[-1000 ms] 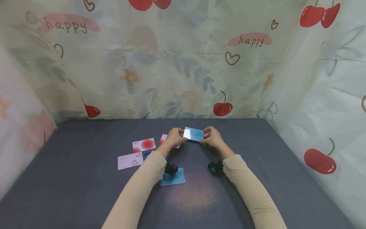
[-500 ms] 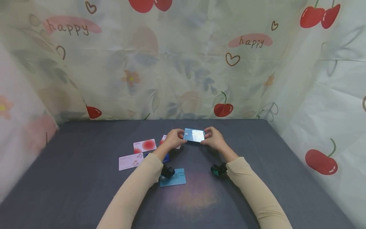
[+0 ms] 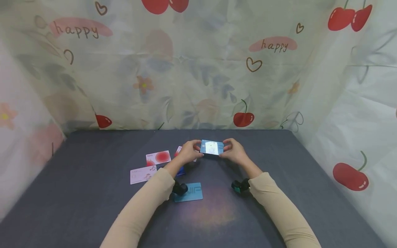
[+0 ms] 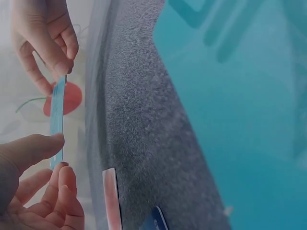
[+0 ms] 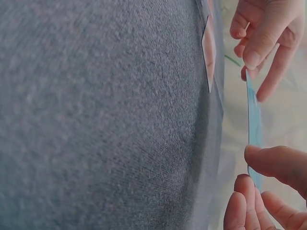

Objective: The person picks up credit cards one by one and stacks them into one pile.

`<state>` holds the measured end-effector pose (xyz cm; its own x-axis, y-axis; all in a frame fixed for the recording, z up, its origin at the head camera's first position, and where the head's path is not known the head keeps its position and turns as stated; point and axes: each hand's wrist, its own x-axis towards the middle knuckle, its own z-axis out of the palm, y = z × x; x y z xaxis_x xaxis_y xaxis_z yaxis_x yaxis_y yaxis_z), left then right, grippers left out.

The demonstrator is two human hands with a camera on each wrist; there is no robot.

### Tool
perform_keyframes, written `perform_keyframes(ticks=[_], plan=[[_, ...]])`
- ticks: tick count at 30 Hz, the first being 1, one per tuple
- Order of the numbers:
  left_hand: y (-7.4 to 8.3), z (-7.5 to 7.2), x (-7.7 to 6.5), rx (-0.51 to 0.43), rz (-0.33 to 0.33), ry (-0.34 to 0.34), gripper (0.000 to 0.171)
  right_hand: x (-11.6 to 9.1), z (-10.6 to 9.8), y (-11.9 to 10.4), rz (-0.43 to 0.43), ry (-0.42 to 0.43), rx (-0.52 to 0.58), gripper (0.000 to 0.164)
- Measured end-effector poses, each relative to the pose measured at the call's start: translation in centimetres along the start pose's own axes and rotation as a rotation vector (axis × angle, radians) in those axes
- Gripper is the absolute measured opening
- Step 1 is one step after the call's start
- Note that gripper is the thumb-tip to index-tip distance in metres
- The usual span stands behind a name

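A light blue card (image 3: 212,147) is held between my two hands above the far part of the table, with a bright glare on its face. My left hand (image 3: 187,152) pinches its left end between thumb and fingers. At the opposite end my right hand (image 3: 234,151) pinches it the same way. Both wrist views show the card (image 4: 57,115) nearly edge-on, its ends between thumbs and fingertips. Under my left wrist lies another blue card (image 3: 193,192), partly covered by the black wrist camera.
Left of my left arm lie a pink card with red circles (image 3: 159,157) and a pale pink card (image 3: 143,174). A dark blue card (image 3: 181,171) and another pink card (image 3: 177,151) are partly hidden by my left arm and hand. Patterned curtains (image 3: 192,69) border the dark table (image 3: 77,206).
Both hands keep their hold on the blue card. The card tilts slightly, so the glare now covers its middle and its printed lettering is harder to see. The forearms have spread slightly apart.
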<state>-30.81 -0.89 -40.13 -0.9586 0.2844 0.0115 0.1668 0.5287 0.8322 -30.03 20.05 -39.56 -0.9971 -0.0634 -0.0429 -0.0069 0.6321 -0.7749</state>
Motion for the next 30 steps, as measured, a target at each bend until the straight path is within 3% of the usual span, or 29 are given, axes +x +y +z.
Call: perform_keyframes(ticks=[7, 19, 30], plan=[[-0.4, -0.1, -0.4, -0.009, 0.049, 0.006, 0.059, -0.3, 0.1, 0.2, -0.023, -0.017, -0.007, 0.057], [-0.8, -0.6, -1.3, 0.025, 0.032, -0.009, 0.061, -1.3, 0.4, -0.3, -0.06, -0.036, -0.011, 0.055], [-1.2, -1.1, -2.0, 0.051, 0.066, -0.014, 0.063, -1.9, 0.9, -0.7, -0.076, -0.057, -0.008, 0.054]])
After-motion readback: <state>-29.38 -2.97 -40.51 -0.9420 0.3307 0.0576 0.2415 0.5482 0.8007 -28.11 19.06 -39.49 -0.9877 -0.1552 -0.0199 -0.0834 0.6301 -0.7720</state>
